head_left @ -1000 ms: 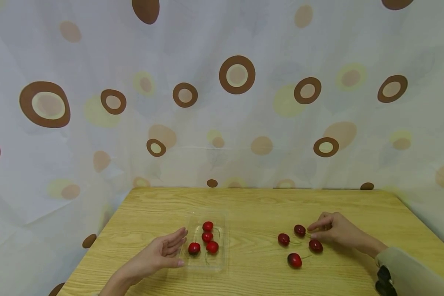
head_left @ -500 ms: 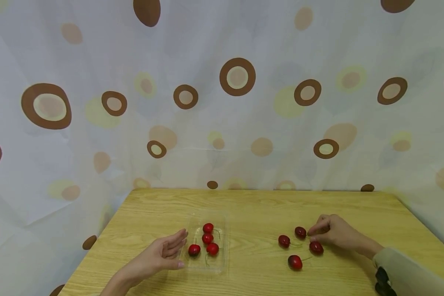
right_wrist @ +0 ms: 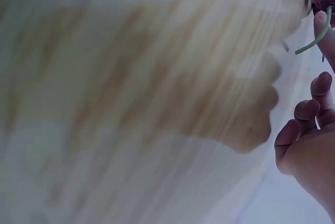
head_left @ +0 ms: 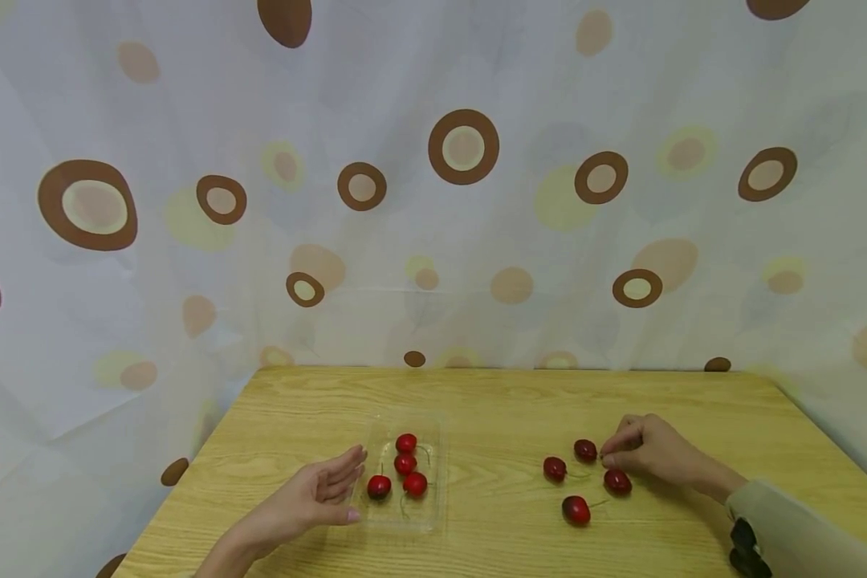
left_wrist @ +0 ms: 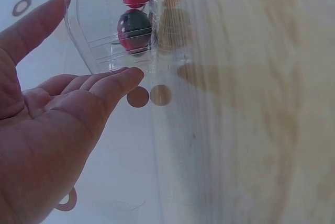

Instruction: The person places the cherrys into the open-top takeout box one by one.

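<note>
Beside the left wall of a clear plastic container [head_left: 402, 526], my left hand [head_left: 296, 499] stands with straight fingers and thumb spread apart. The left wrist view shows its fingertips at the container wall, with cherries [left_wrist: 135, 29] inside. Several red cherries with green stems lie in the container. On the right, my right hand [head_left: 657, 453] pinches the stem of the rearmost dark red cherry [head_left: 585, 451] between thumb and index finger; that cherry is on the table. Close by this hand's underside lies another cherry [head_left: 617, 482]. The right wrist view shows a green stem [right_wrist: 316, 42] near a fingertip.
Two more loose cherries lie left of and in front of my right hand: a dark one [head_left: 555, 470] and a bright red one [head_left: 575, 510]. The wooden table [head_left: 491, 409] meets a patterned curtain [head_left: 405, 241] at its back edge.
My right thumb and index finger have come together at the rear cherry's stem. The left hand, the container and the cherries stay where they were.
</note>
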A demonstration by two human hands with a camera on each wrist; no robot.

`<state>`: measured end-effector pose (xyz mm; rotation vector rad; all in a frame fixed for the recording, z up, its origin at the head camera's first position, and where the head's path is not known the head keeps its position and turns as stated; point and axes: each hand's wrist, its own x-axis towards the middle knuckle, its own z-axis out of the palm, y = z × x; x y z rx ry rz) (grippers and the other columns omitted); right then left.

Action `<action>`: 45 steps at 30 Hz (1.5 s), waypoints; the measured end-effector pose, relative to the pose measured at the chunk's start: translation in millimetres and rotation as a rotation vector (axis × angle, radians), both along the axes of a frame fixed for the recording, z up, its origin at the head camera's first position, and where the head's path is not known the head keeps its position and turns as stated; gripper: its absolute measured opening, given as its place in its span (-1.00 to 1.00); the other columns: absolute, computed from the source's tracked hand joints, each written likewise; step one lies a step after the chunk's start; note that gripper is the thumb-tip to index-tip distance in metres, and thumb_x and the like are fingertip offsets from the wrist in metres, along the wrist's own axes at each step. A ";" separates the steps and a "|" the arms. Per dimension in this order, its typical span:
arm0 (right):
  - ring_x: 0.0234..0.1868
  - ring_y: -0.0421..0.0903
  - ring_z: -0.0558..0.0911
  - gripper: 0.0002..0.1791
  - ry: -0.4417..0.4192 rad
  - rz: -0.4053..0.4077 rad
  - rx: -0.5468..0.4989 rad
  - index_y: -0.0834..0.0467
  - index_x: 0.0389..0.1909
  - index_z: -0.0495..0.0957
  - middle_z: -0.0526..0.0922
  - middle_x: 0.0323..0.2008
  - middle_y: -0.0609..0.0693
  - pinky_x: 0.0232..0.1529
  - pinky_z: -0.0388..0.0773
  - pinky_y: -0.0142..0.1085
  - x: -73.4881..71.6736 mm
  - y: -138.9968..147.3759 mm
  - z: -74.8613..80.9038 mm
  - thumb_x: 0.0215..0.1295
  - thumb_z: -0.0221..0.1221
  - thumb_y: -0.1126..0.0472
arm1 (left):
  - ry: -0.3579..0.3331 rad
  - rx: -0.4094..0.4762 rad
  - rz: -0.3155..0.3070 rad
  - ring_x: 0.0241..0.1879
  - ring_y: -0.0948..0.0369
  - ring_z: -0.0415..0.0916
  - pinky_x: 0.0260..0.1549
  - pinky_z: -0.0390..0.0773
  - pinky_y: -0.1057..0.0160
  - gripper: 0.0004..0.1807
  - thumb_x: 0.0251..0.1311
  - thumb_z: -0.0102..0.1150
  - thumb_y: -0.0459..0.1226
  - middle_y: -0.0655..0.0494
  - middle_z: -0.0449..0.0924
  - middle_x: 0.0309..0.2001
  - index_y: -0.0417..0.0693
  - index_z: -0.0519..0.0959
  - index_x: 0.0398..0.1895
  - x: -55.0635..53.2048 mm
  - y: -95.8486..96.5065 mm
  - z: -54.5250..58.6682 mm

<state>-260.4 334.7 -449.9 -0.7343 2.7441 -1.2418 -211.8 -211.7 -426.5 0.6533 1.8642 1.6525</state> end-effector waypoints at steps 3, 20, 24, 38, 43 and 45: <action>-0.40 -0.16 0.49 -0.86 0.000 -0.017 -0.012 0.06 -0.32 0.76 0.57 -0.43 -0.04 -0.37 0.46 -0.36 1.5 -1.4 2.2 0.11 0.36 0.12 | 0.000 0.003 -0.001 0.42 -0.10 -0.25 0.27 0.14 0.18 -0.07 0.27 0.15 -0.38 -0.18 -0.31 0.48 -0.25 -0.27 0.49 0.4 0.0 0.4; -0.45 -0.16 0.41 -0.86 0.003 -0.058 0.004 0.00 -0.31 0.75 0.56 -0.44 -0.05 -0.47 0.34 -0.35 10.3 -24.7 27.5 0.11 0.36 0.08 | 0.003 -0.008 0.006 0.42 -0.08 -0.23 0.27 0.13 0.16 -0.08 0.27 0.16 -0.36 -0.16 -0.30 0.48 -0.24 -0.25 0.49 1.2 0.2 0.3; -0.49 -0.17 0.38 -0.86 0.021 -0.050 0.009 -0.03 -0.33 0.75 0.55 -0.46 -0.07 -0.51 0.33 -0.36 14.4 -36.6 34.4 0.10 0.36 0.04 | 0.008 -0.011 0.006 0.42 -0.08 -0.22 0.26 0.16 0.22 -0.07 0.27 0.16 -0.35 -0.16 -0.29 0.48 -0.24 -0.25 0.49 0.4 -0.3 -0.2; -0.53 -0.14 0.35 -0.89 0.053 0.061 -0.071 -0.03 -0.34 0.75 0.51 -0.48 -0.06 -0.53 0.33 -0.33 26.2 -82.0 56.6 0.12 0.35 0.07 | -0.005 -0.007 0.005 0.42 -0.11 -0.23 0.25 0.19 0.22 -0.08 0.28 0.15 -0.35 -0.18 -0.30 0.48 -0.25 -0.27 0.49 2.5 0.5 -1.0; -0.56 -0.15 0.26 -0.87 0.027 0.075 -0.086 0.01 -0.33 0.76 0.49 -0.51 -0.02 -0.55 0.27 -0.33 24.5 -99.0 64.5 0.12 0.35 0.07 | -0.004 -0.012 0.012 0.42 -0.09 -0.22 0.25 0.18 0.22 -0.08 0.28 0.16 -0.34 -0.17 -0.29 0.48 -0.24 -0.25 0.49 1.6 0.8 1.0; -0.56 -0.15 0.24 -0.86 0.028 0.078 -0.087 0.00 -0.33 0.76 0.48 -0.51 -0.02 -0.55 0.26 -0.33 23.2 -106.1 66.6 0.12 0.35 0.07 | 0.000 -0.015 0.012 0.42 -0.08 -0.21 0.25 0.17 0.21 -0.08 0.28 0.16 -0.33 -0.16 -0.28 0.48 -0.23 -0.25 0.49 0.8 1.0 1.8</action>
